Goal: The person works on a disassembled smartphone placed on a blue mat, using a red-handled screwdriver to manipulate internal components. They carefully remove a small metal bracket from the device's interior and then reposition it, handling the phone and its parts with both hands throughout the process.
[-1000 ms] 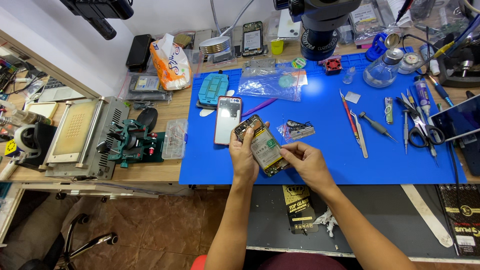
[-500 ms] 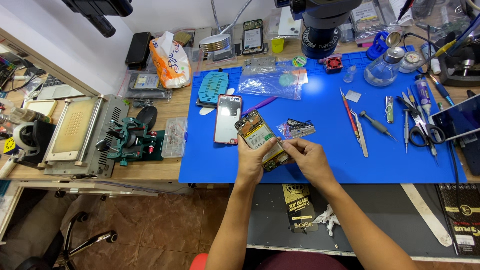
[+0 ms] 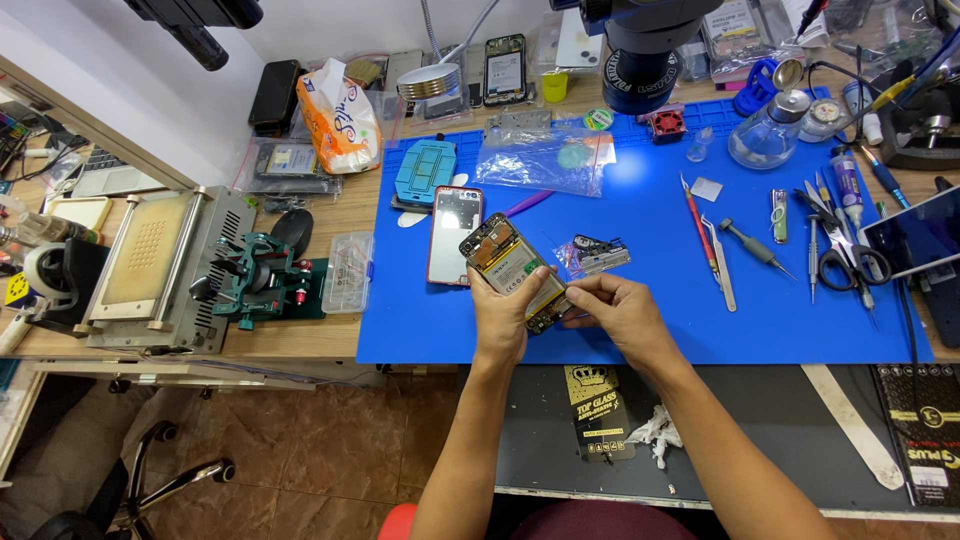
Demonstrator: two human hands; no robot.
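A black packet and a crumpled tissue were seen nearest, on the dark lower ledge. Just above them, over the near edge of the blue mat, an opened phone (back cover off, its inner parts showing) was held tilted, clear of the surface. The left hand was closed around its lower long edge, thumb laid on the upper face. The right hand was pinched at the phone's lower end, fingertips drawn together there; whether anything small was caught in that grip could not be told.

Just behind the phone, a second phone in a red case was laid flat on the mat, and a small bagged part lay to the right of it. Further right, tweezers, a screwdriver and scissors were set out in a row. On the bare wooden surface to the left, a green clamp jig was placed beside a grey machine. Farther back, a clear plastic bag and a teal block lay on the mat, with a glass bottle to the right and the microscope at the back edge.
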